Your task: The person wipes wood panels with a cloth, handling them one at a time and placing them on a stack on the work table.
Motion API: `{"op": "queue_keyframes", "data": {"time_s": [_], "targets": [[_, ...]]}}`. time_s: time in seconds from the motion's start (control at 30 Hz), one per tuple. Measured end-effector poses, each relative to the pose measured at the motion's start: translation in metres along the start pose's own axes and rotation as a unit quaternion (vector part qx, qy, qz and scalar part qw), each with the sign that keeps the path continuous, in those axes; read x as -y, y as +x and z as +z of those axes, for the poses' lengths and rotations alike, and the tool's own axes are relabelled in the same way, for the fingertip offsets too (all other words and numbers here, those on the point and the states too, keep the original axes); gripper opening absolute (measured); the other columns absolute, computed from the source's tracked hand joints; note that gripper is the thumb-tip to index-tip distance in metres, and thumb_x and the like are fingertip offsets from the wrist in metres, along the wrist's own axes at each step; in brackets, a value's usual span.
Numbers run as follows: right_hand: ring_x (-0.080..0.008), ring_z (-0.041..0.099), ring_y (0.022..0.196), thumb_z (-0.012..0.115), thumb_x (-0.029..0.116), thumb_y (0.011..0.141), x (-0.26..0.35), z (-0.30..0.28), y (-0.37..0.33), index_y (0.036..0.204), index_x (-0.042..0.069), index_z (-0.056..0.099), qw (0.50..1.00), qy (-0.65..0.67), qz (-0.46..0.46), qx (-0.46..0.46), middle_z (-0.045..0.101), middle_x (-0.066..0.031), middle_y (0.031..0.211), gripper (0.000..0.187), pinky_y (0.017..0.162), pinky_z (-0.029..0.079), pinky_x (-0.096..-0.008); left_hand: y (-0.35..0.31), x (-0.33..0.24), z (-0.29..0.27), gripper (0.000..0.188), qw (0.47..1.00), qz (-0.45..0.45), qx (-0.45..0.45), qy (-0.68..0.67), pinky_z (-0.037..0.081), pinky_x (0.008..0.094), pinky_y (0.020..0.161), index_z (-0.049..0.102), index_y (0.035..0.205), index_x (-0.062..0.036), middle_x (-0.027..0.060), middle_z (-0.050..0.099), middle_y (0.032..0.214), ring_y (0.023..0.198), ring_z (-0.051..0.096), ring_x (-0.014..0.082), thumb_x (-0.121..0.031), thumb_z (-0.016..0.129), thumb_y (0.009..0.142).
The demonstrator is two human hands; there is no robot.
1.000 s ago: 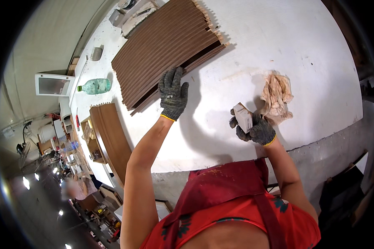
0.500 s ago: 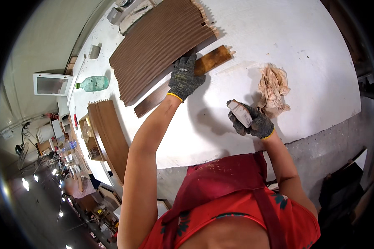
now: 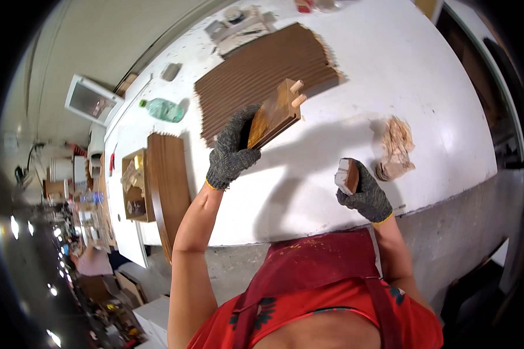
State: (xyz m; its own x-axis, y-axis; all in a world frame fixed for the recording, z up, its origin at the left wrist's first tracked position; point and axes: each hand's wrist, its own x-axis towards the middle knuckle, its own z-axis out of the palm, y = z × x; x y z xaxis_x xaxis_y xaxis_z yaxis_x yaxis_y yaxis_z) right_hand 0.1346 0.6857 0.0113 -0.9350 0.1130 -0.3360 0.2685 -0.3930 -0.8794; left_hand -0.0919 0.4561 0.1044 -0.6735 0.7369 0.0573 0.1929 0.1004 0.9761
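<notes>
Left hand (image 3: 230, 148), in a dark knit glove with yellow cuff edge, centre-left of the frame: clamped on a board, thumb near its lower edge and fingers behind. Board (image 3: 276, 113), one: brown, amber-streaked on its broad face, tilted, near the centre of the frame, in front of the lower part of the strips. Pegs (image 3: 299, 100), two: pale wood, projecting from the board's upper-right end. Right hand (image 3: 368, 195), gloved alike, right of centre: closed round a block. Block (image 3: 344, 176), one: small, whitish with a brown side, at the fingers' left. Strips (image 3: 256, 72), brown, laid side by side, upper centre, on a white table (image 3: 448, 116). Cloth (image 3: 397, 145), one: beige, crumpled, just beyond the right hand, right of centre. Bottle (image 3: 164, 109), one: clear greenish plastic, green cap, lying on its side, upper left. Brown planks (image 3: 172, 180), in a stack, left of centre, beside a wooden box (image 3: 151, 192) with contents too unclear to tell. Apron (image 3: 326, 262), dark red, lower centre, over a red shirt (image 3: 314, 311).
</notes>
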Motion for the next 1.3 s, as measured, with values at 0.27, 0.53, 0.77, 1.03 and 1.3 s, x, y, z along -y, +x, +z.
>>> {"op": "queue_keyframes", "data": {"time_s": [0.27, 0.53, 0.77, 1.03, 1.3], "targets": [[-0.0293, 0.055, 0.107, 0.063, 0.036, 0.087, 0.031, 0.074, 0.028, 0.137, 0.005, 0.038, 0.955, 0.239, -0.153, 0.088, 0.049, -0.0133, 0.125, 0.064, 0.083, 0.051, -0.0414, -0.069, -0.035, -0.037, 0.095, 0.986, 0.045, -0.132, 0.094, 0.044, 0.0297, 0.084, 0.042, 0.137, -0.0057, 0.0000, 0.056, 0.109, 0.093, 0.050, 0.0112, -0.019, 0.090, 0.055], [-0.0255, 0.055, 0.113, 0.076, 0.023, 0.074, 0.107, 0.166, 0.019, 0.126, 0.001, 0.051, 0.868, -0.147, -0.471, 0.059, 0.058, -0.0133, 0.123, 0.062, 0.098, 0.042, -0.0374, -0.109, -0.018, -0.069, 0.086, 0.976, 0.038, -0.173, 0.127, 0.044, 0.0340, 0.093, 0.043, 0.131, -0.0034, 0.0105, 0.055, 0.120, 0.110, 0.053, 0.0196, -0.017, 0.085, 0.058], [-0.0302, 0.048, 0.116, 0.082, 0.011, 0.060, 0.113, 0.204, 0.016, 0.118, 0.007, 0.056, 0.781, -0.199, -0.591, -0.017, 0.055, -0.0124, 0.122, 0.064, 0.098, 0.039, -0.0419, -0.114, -0.030, -0.068, 0.082, 0.958, 0.088, -0.215, 0.165, 0.045, 0.0335, 0.091, 0.047, 0.129, -0.0030, 0.0088, 0.059, 0.114, 0.103, 0.055, 0.0168, -0.016, 0.084, 0.057], [-0.0307, 0.048, 0.118, 0.082, 0.012, 0.062, 0.109, 0.220, 0.022, 0.118, 0.009, 0.059, 0.754, -0.263, -0.602, -0.021, 0.055, -0.0117, 0.123, 0.061, 0.099, 0.037, -0.0421, -0.119, -0.018, -0.069, 0.090, 0.963, 0.064, -0.230, 0.126, 0.044, 0.0359, 0.095, 0.042, 0.132, -0.0013, 0.0117, 0.056, 0.121, 0.109, 0.055, 0.0207, -0.019, 0.084, 0.054], [-0.0291, 0.050, 0.116, 0.081, 0.011, 0.065, 0.126, 0.220, 0.046, 0.120, 0.008, 0.059, 0.734, -0.241, -0.635, -0.010, 0.058, -0.0114, 0.122, 0.060, 0.095, 0.043, -0.0387, -0.123, -0.043, -0.059, 0.059, 0.956, 0.085, -0.180, 0.218, 0.048, 0.0314, 0.080, 0.052, 0.121, -0.0033, 0.0065, 0.061, 0.102, 0.090, 0.056, 0.0159, -0.022, 0.075, 0.069]]}}
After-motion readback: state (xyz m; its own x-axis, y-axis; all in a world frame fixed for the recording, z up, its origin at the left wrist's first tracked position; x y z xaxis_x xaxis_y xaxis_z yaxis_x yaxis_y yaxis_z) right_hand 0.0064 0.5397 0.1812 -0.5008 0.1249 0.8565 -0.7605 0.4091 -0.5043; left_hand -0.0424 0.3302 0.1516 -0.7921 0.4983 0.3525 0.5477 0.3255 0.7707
